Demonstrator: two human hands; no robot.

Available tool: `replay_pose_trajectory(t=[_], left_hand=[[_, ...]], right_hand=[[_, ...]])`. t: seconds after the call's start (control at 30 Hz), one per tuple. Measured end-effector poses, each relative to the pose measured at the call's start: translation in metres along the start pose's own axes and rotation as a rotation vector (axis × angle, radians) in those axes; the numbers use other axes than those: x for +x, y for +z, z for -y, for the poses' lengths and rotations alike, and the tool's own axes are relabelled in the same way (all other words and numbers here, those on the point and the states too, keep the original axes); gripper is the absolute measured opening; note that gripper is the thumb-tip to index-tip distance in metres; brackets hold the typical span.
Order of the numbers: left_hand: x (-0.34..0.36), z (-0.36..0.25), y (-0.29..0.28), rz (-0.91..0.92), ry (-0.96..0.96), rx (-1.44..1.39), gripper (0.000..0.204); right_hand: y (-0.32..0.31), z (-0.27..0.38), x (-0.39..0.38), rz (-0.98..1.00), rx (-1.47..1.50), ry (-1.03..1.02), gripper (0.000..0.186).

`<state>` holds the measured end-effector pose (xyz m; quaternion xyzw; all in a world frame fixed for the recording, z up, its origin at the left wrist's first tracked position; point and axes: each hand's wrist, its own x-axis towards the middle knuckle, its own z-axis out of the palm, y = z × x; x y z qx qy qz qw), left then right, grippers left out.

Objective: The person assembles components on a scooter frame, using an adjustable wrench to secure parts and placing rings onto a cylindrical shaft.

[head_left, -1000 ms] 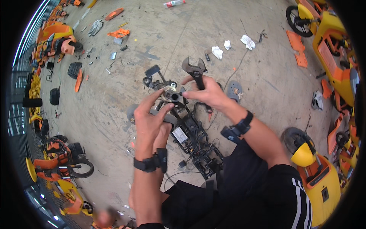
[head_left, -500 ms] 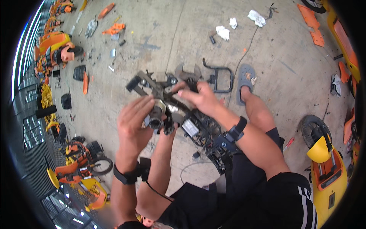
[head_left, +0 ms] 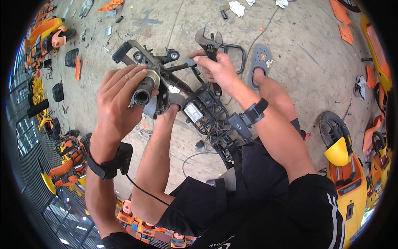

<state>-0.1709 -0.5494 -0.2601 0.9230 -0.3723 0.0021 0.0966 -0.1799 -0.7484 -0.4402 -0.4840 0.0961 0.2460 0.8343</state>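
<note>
My left hand (head_left: 118, 97) is closed round the steering tube end of a stripped, dark scooter frame (head_left: 178, 81). The open tube end (head_left: 143, 92) points toward me, and a large hex nut (head_left: 154, 79) encircles it beside my fingertips. My right hand (head_left: 222, 70) grips an adjustable wrench (head_left: 210, 43) by its handle, jaws upward. The wrench stands apart from the nut, to the right of it. Behind the tube the frame runs down between my legs, carrying a box with a white label (head_left: 193, 112) and loose wiring.
A black tubular bracket (head_left: 238, 54) lies beyond my right hand, near my foot in a grey clog (head_left: 260, 62). White rags (head_left: 236, 8) and orange panels (head_left: 342, 20) are scattered on the concrete. Yellow scooter bodies (head_left: 348, 186) stand at right, orange scooters (head_left: 66, 162) at left.
My left hand and the tube end have shifted left, tilting the frame. My right hand has raised the wrench, widening the gap between it and the nut. The view has shifted too.
</note>
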Motion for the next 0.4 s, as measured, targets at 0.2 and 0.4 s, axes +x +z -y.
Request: replay_pose_trajectory(t=[0.2, 0.4], left_hand=[[0.001, 0.002, 0.0, 0.029, 0.062, -0.015, 0.045], [0.002, 0.003, -0.014, 0.038, -0.02, -0.036, 0.046]], right_hand=[[-0.007, 0.0, -0.007, -0.053, 0.029, -0.004, 0.019], [0.005, 0.003, -0.006, -0.135, 0.046, -0.023, 0.021]])
